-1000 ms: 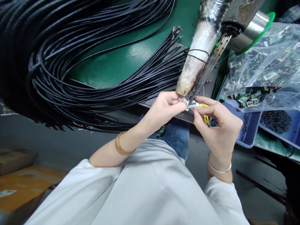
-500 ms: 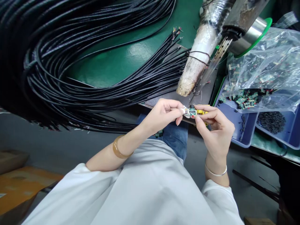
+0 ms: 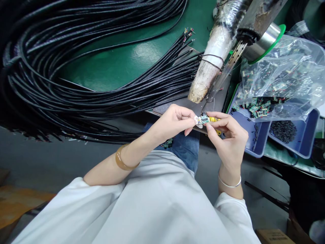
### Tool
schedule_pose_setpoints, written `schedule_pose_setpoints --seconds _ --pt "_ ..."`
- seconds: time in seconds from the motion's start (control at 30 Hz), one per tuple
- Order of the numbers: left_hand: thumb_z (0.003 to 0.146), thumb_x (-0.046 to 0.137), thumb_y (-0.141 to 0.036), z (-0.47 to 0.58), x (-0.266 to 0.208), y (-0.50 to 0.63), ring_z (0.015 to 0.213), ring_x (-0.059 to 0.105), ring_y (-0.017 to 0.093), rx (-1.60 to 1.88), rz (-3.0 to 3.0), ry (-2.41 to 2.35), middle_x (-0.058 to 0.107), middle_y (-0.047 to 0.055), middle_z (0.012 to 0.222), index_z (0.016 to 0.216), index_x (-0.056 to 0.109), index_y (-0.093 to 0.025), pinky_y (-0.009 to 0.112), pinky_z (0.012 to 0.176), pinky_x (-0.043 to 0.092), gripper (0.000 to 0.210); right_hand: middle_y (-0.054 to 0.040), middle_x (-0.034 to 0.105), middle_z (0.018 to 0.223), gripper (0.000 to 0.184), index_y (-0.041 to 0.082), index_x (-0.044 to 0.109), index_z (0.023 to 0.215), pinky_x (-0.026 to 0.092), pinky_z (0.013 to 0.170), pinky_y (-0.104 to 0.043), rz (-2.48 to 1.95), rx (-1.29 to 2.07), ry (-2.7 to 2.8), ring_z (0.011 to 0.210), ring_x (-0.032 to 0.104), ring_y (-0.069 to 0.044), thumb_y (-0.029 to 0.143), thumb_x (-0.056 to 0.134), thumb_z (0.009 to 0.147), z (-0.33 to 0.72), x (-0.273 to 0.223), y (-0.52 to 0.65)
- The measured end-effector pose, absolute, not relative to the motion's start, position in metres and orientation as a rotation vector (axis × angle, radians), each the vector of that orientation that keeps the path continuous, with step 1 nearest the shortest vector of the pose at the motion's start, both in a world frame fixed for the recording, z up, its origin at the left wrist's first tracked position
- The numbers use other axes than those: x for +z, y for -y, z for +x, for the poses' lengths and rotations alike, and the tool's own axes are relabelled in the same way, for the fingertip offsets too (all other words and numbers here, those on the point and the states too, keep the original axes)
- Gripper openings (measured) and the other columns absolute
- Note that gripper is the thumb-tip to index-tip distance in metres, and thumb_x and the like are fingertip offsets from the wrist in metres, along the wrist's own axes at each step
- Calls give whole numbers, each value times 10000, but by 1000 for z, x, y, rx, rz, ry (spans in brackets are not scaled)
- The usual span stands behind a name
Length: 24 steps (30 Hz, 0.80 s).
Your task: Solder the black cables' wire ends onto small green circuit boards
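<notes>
Circuit board [image 3: 204, 119] drawn back from soldering iron [image 3: 237, 54] toward bench [image 3: 142, 54] front edge; left hand [image 3: 176, 119], right hand [image 3: 228, 135] pinched closed on opposite ends.

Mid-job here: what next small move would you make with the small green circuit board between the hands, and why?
I'd probably tilt the small green circuit board toward the camera: the left hand pinches thin pale wires at one end, the right hand holds the other end, and whether the wires are joined is too small to tell.
</notes>
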State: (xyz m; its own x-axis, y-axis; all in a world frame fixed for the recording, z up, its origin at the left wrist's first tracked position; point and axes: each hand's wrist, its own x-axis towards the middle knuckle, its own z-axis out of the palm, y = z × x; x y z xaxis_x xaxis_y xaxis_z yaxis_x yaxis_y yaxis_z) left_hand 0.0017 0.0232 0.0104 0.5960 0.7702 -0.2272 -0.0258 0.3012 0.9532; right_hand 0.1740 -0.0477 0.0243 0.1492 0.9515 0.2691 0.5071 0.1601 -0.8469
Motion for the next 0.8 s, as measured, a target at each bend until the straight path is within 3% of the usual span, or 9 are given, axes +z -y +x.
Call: schedule_pose_setpoints --seconds 0.37,0.8 --pt "701 612 -209 8 15 -30 447 309 47 692 1083 -866 411 -48 446 567 615 -132 223 474 193 155 -64 748 1101 72 205 648 814 650 772 -294 -1461 569 1527 914 741 -169 153 683 850 174 28 36" --pt "723 625 -222 7 20 -30 455 307 44 705 1029 -863 411 -51 466 632 641 -127 214 471 199 132 -51 762 1082 96 236 684 826 631 759 -315 -1440 482 1585 950 742 -197 144 706 845 173 34 34"
